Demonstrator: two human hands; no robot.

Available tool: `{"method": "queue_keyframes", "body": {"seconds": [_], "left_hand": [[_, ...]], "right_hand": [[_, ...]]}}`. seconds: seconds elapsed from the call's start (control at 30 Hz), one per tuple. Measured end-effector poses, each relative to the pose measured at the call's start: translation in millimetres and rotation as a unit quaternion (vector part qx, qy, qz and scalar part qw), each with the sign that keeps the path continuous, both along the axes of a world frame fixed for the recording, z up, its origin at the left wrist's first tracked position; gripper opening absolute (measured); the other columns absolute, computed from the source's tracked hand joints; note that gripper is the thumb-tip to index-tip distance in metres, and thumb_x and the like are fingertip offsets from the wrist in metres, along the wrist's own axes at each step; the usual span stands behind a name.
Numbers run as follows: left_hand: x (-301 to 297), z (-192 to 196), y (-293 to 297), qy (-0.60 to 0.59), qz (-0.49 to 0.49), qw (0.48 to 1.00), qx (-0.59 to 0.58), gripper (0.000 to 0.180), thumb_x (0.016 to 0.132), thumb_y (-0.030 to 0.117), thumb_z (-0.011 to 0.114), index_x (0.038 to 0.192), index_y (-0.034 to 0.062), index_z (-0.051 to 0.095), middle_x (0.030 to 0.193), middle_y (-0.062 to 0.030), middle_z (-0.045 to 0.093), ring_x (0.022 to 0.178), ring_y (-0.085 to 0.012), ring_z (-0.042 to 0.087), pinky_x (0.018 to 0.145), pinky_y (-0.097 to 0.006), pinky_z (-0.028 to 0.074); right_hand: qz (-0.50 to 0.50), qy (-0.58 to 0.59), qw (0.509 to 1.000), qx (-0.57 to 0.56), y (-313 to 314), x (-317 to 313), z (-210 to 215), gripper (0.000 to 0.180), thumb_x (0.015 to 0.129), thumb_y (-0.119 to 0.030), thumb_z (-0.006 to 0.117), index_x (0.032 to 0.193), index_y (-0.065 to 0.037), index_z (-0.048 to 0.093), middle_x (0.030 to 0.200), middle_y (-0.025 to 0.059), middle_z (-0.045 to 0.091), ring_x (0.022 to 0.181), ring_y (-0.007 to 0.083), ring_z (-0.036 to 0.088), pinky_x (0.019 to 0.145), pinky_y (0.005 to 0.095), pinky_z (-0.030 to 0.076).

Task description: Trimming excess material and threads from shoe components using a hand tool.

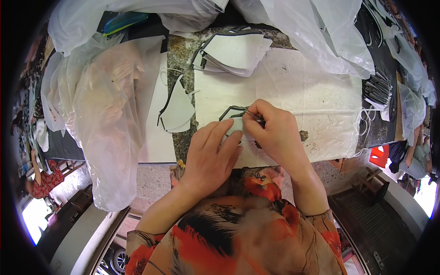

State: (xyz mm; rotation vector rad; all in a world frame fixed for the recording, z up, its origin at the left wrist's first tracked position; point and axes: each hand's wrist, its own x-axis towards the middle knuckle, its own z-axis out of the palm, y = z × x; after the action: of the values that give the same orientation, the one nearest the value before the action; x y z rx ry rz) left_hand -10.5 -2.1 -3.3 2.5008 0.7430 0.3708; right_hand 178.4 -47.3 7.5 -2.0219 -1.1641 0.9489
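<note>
Under my hands lies a white panel with black edging, flat on the pale cloth sheet. My left hand rests over its near part, fingers stretched and apart, pressing it down. My right hand is closed in a pinch round a slim dark metal tool, whose tip meets the black edging. Most of the tool is hidden by the fingers, so its kind does not show. Left of my hands lies a similar white panel with black trim. A stack of such panels sits beyond my hands.
Clear plastic bags, one with pale pieces inside, cover the left side; another bag drapes over the back right. A bundle of dark strips and loose white cord lie at the right. A red stool stands beyond the table.
</note>
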Motion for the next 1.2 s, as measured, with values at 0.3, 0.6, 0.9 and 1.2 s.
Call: {"method": "queue_keyframes", "body": {"seconds": [0.3, 0.6, 0.9, 1.2], "left_hand": [[9.1, 0.8, 0.6, 0.01, 0.018, 1.0, 0.018, 0.056, 0.088, 0.024, 0.076, 0.138, 0.0045, 0.059, 0.128, -0.0088, 0.059, 0.118, -0.0313, 0.054, 0.101, -0.043, 0.044], [7.9, -1.6, -1.1, 0.017, 0.019, 0.999, 0.026, 0.056, 0.089, 0.025, 0.075, 0.138, 0.0048, 0.06, 0.127, -0.0087, 0.059, 0.118, -0.0309, 0.053, 0.101, -0.043, 0.043], [7.6, -2.2, -2.5, 0.019, 0.019, 0.999, 0.026, 0.056, 0.088, 0.025, 0.075, 0.138, 0.0044, 0.06, 0.127, -0.0091, 0.059, 0.118, -0.0311, 0.053, 0.101, -0.043, 0.043], [13.0, -0.1, -0.4, 0.02, 0.022, 0.998, 0.047, 0.052, 0.088, 0.026, 0.075, 0.135, 0.0064, 0.062, 0.125, -0.0072, 0.059, 0.117, -0.0298, 0.052, 0.099, -0.043, 0.043]], "right_hand": [[0.024, -0.003, 1.0, -0.01, 2.2, 7.5, 4.1, 0.017, 0.091, -0.02, 0.067, 0.092, -0.003, 0.066, 0.074, 0.015, 0.067, 0.066, 0.0307, 0.064, 0.062, 0.0406, 0.051], [0.037, -0.014, 0.999, -0.002, 3.2, 19.7, 5.5, 0.018, 0.092, -0.018, 0.068, 0.092, 0.0, 0.064, 0.07, 0.0158, 0.063, 0.059, 0.0287, 0.06, 0.059, 0.0375, 0.047], [0.065, -0.04, 0.997, 0.003, 4.3, 22.7, 5.0, 0.017, 0.092, -0.016, 0.068, 0.093, 0.0, 0.063, 0.073, 0.0168, 0.065, 0.064, 0.0345, 0.063, 0.061, 0.0395, 0.049], [0.096, -0.057, 0.994, -0.011, 7.9, 29.8, 10.1, 0.015, 0.091, -0.018, 0.067, 0.093, -0.003, 0.064, 0.079, 0.0161, 0.068, 0.072, 0.0368, 0.066, 0.066, 0.0426, 0.051]]}}
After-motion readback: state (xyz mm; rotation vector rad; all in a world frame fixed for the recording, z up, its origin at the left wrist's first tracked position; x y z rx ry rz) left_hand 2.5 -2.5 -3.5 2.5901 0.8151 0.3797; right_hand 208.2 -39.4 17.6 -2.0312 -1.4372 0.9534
